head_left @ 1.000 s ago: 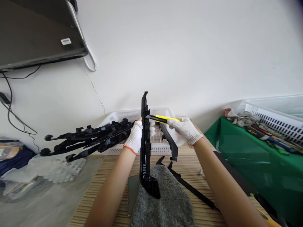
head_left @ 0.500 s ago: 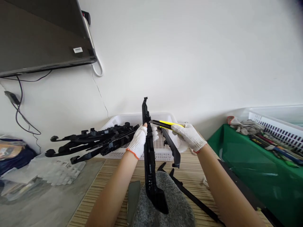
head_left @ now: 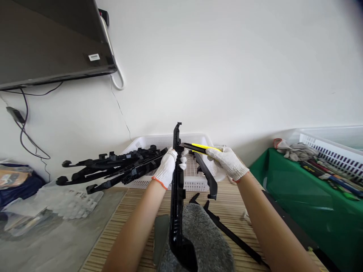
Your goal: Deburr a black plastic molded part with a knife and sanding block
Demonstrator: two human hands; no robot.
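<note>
Standing nearly upright in front of the white basket [head_left: 195,183], one long black plastic strip [head_left: 176,196] is gripped near its upper end by the left hand [head_left: 167,167], whose gloved fingers are wrapped tight around it, while its broad lower end rests on the grey cloth [head_left: 204,241] nearer the viewer than the basket. One yellow and black utility knife [head_left: 198,148] is held by the right hand [head_left: 227,162], the fingers being closed about its handle, and its dark tip is brought against the strip just above the left hand; whether the blade touches the plastic cannot be told. Both hands are seen in white knit gloves, and two bare forearms are stretched forward and upward, converging toward the basket. One shorter black piece [head_left: 208,177] is seen hanging over the basket's front rim, just right of the strip. A bundle of similar black strips [head_left: 113,168], too tangled to be counted, is laid across the basket's left corner and juts out to the left. One thin black rod [head_left: 232,238] is laid on the slatted tabletop [head_left: 124,219] below and right of the basket. One green cloth [head_left: 306,204] is spread well to the basket's right, and one dark screen [head_left: 48,41] is mounted on the wall above and left of it.
</note>
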